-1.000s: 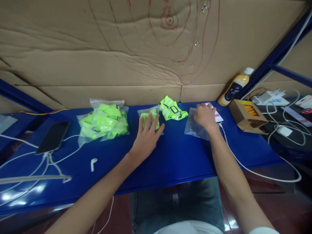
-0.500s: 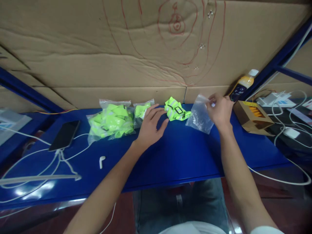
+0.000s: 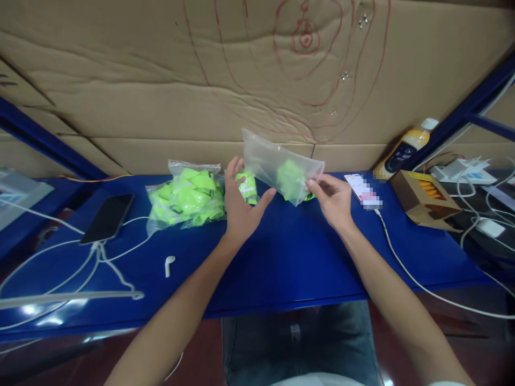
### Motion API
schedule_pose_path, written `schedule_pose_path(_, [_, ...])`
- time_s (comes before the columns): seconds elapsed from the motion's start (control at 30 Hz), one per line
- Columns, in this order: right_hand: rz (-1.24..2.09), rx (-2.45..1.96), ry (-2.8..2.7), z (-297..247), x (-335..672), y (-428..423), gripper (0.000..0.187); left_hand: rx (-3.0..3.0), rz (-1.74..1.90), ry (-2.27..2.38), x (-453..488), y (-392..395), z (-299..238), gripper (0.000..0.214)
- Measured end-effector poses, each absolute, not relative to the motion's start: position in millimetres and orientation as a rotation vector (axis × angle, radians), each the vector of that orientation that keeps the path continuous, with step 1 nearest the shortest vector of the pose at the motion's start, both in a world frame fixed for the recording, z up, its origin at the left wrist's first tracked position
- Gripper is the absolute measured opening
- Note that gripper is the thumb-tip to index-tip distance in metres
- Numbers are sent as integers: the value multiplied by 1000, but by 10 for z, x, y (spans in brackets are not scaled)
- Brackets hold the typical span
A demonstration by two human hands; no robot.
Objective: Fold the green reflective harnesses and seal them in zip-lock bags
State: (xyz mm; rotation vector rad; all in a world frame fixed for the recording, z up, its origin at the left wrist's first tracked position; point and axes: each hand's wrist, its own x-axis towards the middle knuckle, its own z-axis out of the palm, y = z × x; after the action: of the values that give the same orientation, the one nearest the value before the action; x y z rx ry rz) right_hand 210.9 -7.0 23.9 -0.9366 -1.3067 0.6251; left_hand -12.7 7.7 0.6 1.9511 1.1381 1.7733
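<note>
My right hand [image 3: 333, 199] pinches the right corner of an empty clear plastic bag [image 3: 269, 160] and holds it up over the blue table [image 3: 298, 257]. A loose neon green reflective band [image 3: 291, 180] lies on the table behind the bag and shows through it. My left hand [image 3: 240, 208] is open with its fingers spread, just under the bag's left end. It holds nothing. Right beside its fingers lies a small bag with a neon band [image 3: 248, 187] inside.
A larger bag full of neon green bands [image 3: 185, 195] lies to the left. A black phone [image 3: 107, 217], white cables [image 3: 60, 268] and an earbud [image 3: 169, 265] lie further left. To the right are another phone [image 3: 364, 190], a bottle [image 3: 403, 150], a cardboard box [image 3: 424, 199] and chargers.
My right hand picked the clear bag up off the table and carried it left, over the loose band. My left hand pushed the small filled bag leftward, let go and turned up toward the clear bag.
</note>
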Motion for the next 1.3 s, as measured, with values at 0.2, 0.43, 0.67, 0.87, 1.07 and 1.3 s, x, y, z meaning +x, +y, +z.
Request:
schedule_pose_path(0.2, [806,-931,-1134,124,2125,-31,44,1720,1766,1037,-253,245,-32,52])
schedule_pose_path(0.43, [847,-955,-1112,47,2158,45,49,1674,1661,951,-268,162,4,33])
schedule_pose_path(0.67, [752,-998,-1299,83,2105,-46,53,1578,1793,1022,-287,284,-48,59])
schedule_pose_path(0.87, [372,-995,-1624,141,2088,-184,34,2086,2159,1287,-326,-64,199,61])
schedule_pose_path(1.07, [158,-988,-1950,231,1977,-385,28,2745,1614,1037,-230,-175,276,91])
schedule_pose_path(1.3, [281,-830,-1944,385,1872,-560,31,2549,1126,976,-426,-147,486,100])
